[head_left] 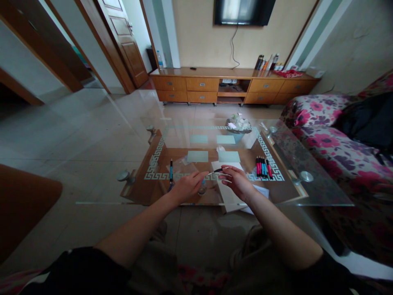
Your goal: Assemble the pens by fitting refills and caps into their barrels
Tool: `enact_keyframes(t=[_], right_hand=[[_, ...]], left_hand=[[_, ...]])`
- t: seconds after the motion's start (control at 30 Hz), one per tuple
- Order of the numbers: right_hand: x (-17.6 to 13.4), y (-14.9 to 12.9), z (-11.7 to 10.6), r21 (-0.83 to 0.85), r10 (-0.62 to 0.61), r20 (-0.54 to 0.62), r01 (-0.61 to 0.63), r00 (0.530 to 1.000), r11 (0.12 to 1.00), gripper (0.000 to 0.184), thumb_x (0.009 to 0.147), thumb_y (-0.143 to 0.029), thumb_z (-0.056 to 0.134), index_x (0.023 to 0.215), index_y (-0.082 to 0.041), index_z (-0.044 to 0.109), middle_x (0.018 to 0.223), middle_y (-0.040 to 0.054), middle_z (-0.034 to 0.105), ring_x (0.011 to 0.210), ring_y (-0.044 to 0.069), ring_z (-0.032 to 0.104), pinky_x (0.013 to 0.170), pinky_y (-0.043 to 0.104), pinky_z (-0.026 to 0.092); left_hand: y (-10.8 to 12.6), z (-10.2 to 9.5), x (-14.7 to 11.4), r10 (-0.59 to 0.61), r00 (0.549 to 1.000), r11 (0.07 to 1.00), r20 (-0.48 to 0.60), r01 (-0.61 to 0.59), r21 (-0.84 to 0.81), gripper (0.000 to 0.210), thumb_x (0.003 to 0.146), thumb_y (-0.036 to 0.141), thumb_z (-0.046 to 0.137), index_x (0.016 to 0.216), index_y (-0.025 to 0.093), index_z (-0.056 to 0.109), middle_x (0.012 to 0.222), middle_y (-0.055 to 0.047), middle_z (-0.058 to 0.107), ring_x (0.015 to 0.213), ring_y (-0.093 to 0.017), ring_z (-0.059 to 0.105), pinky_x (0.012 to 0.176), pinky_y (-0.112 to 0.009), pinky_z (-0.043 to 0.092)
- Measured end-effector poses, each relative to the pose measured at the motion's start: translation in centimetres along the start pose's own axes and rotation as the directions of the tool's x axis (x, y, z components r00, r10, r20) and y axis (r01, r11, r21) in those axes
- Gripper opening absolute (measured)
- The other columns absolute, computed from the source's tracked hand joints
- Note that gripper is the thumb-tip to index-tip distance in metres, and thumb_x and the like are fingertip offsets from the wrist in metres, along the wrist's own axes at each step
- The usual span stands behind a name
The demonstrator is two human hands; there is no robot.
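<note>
Above the glass table, my left hand [188,186] pinches the white end of a slim black-and-white pen piece [217,170]. My right hand [236,180] has its fingertips closed on the dark end of the same piece. Whether it is a refill or a section of the barrel, I cannot make out. To the left of my left hand lies a blue and black pen [171,170]. Several pink, blue and black pens [263,168] lie side by side, right of my right hand.
The glass table [101,203] has a patterned border and a lower wooden shelf. A basket [238,135] with crumpled white scraps stands at its far side. White papers [229,196] show beneath my right hand. A flowered sofa [334,151] is at right; a wooden TV cabinet [201,85] stands beyond.
</note>
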State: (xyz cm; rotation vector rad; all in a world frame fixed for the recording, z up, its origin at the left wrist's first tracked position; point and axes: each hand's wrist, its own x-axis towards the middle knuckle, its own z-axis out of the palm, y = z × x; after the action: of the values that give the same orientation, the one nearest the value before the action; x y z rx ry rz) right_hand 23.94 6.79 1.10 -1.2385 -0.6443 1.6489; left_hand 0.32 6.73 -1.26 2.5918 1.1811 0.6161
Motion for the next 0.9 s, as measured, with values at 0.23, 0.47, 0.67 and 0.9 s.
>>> enact_keyframes(t=[0.23, 0.47, 0.67, 0.9], right_hand=[[0.2, 0.0, -0.2, 0.069, -0.043, -0.081, 0.048, 0.996, 0.996, 0.017, 0.076, -0.023, 0.069, 0.093, -0.02, 0.065, 0.093, 0.0067, 0.072, 0.076, 0.017, 0.068, 0.062, 0.027, 0.054], [0.5, -0.2, -0.3, 0.2, -0.032, -0.191, 0.071, 0.981, 0.977, 0.01, 0.076, -0.021, 0.064, 0.085, -0.019, 0.061, 0.078, 0.0046, 0.069, 0.074, 0.017, 0.066, 0.066, 0.029, 0.054], [0.4, 0.4, 0.3, 0.095, 0.028, 0.0, -0.028, 1.0, 0.995, 0.014, 0.065, -0.016, 0.064, 0.079, -0.018, 0.062, 0.061, -0.0021, 0.056, 0.051, 0.009, 0.049, 0.05, 0.023, 0.041], [0.1, 1.3, 1.0, -0.101, -0.053, 0.153, 0.069, 0.987, 0.992, 0.038, 0.062, -0.033, 0.083, 0.095, -0.017, 0.072, 0.073, -0.0008, 0.065, 0.05, 0.006, 0.038, 0.046, 0.023, 0.03]], left_hand=[[0.0, 0.0, 0.1, 0.011, 1.0, 1.0, -0.006, -0.011, -0.024, 0.04, 0.099, 0.022, 0.042, 0.137, 0.023, 0.051, 0.115, -0.009, 0.065, 0.097, -0.018, 0.068, 0.088, -0.032, 0.056], [-0.1, 0.1, 0.0, 0.031, 0.999, 0.999, -0.027, -0.032, -0.03, 0.041, 0.099, 0.021, 0.041, 0.139, 0.023, 0.05, 0.114, -0.009, 0.065, 0.097, -0.018, 0.068, 0.088, -0.032, 0.056], [0.2, 0.3, -0.1, 0.034, 0.999, 0.999, -0.033, -0.035, -0.039, 0.043, 0.098, 0.021, 0.043, 0.14, 0.025, 0.048, 0.112, -0.008, 0.065, 0.095, -0.017, 0.068, 0.087, -0.03, 0.057], [0.1, 0.5, -0.2, 0.045, 0.999, 0.998, -0.014, -0.046, -0.051, 0.045, 0.098, 0.019, 0.042, 0.143, 0.024, 0.045, 0.109, -0.008, 0.064, 0.094, -0.017, 0.067, 0.086, -0.031, 0.056]])
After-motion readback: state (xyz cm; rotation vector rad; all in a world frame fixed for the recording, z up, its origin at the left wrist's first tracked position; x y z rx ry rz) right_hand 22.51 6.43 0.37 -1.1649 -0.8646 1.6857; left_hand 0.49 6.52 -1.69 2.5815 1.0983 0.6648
